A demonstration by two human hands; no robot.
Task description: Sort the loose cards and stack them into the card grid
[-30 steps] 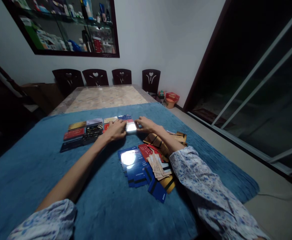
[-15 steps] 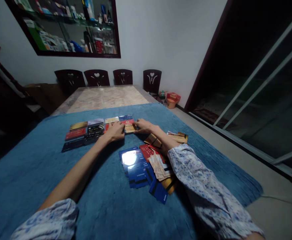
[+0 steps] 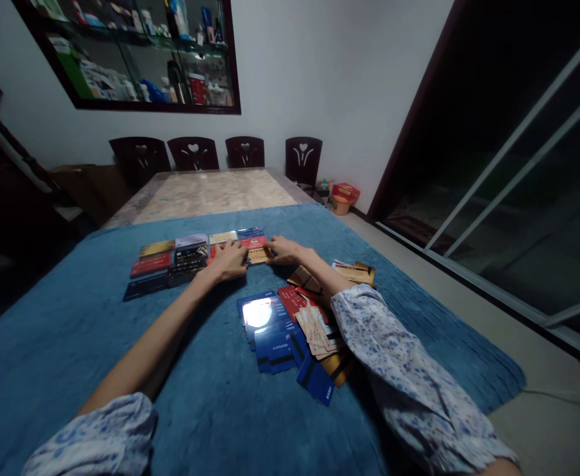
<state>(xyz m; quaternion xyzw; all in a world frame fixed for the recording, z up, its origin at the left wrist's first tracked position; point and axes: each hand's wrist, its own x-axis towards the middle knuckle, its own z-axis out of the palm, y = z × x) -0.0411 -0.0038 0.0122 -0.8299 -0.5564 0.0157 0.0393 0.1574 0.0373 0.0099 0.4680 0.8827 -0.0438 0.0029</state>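
At the far side of the blue cloth, my left hand [image 3: 227,260] and my right hand [image 3: 284,250] face each other. Their fingers are bent around the left and right edges of a yellow card [image 3: 258,256]. A red card [image 3: 254,242] lies directly behind it, with a blue card [image 3: 250,233] further back. Left of these are a cream card [image 3: 223,237], a silver card [image 3: 191,242], black cards [image 3: 189,260], a gold card [image 3: 157,248], a red card [image 3: 150,265] and a dark blue card [image 3: 145,287], set in rows. My left hand partly covers another red card.
Nearer me lie overlapping blue cards [image 3: 272,340], red cards [image 3: 292,301], beige cards [image 3: 315,330] and gold cards [image 3: 339,367]; my right sleeve overhangs this pile. More cards [image 3: 354,271] lie beyond my right forearm. The blue cloth [image 3: 210,396] covers the table's near part. Chairs [image 3: 303,158] stand behind.
Both hands stay at the yellow card's edges with hardly any movement. The whole view has shifted very slightly; the cards keep their places.
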